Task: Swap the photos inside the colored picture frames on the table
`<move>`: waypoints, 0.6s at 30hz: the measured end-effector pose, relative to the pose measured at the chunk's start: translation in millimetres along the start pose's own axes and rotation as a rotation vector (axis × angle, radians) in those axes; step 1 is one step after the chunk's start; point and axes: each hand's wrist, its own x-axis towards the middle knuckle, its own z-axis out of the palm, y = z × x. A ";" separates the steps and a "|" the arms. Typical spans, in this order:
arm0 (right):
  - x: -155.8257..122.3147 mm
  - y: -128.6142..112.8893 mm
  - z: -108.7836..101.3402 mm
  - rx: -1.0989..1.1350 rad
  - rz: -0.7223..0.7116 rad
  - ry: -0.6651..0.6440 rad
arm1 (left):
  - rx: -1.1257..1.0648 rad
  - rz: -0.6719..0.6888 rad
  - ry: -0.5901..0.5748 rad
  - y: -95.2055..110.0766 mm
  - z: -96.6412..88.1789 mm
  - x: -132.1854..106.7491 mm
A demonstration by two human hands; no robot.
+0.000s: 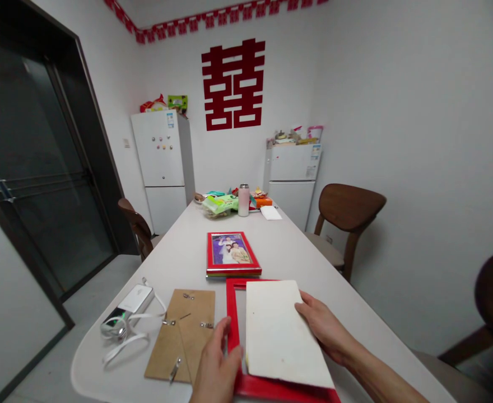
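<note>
A red picture frame (232,313) lies near the front of the table. Over its opening is a blank off-white card or sheet (286,330), covering most of the inside. My right hand (324,324) grips this card by its right edge, thumb on top and fingers beneath. At the frame's left rail, my left hand (218,361) holds the side, its thumb over the rail and its fingers along the outer edge. Left of that hand lies a brown backing board (183,330) with metal clips and a folded stand leg.
Beyond the frame sits a stack of red-framed photos (233,252). A power bank (135,302) with a white cable (124,347) lies at the left edge. A pink bottle (243,200) and snack bags (220,205) stand at the far end. Wooden chairs (349,207) flank the table (171,257).
</note>
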 end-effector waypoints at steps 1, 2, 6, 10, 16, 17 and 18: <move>1.8 2.6 -1.2 -0.028 0.003 -0.014 | 0.130 0.031 -0.033 -2.1 -0.5 -0.8; 3.9 5.4 -1.0 -0.053 0.004 -0.025 | 0.248 0.066 -0.067 -3.6 -0.1 -1.9; 16.1 14.8 6.0 -0.170 -0.008 -0.015 | 0.516 0.175 -0.156 -9.2 3.5 -5.3; 31.7 23.6 7.3 -0.249 -0.052 0.018 | 0.615 0.283 -0.180 -19.7 4.2 -4.2; 41.6 26.7 2.1 -0.615 -0.181 0.074 | 0.743 0.421 -0.242 -31.6 5.0 -1.9; 40.9 25.3 1.9 -0.731 -0.239 0.099 | 0.760 0.440 -0.265 -31.6 5.6 -1.9; 39.6 23.8 2.0 -0.850 -0.291 0.124 | 0.779 0.455 -0.291 -31.1 6.4 -1.9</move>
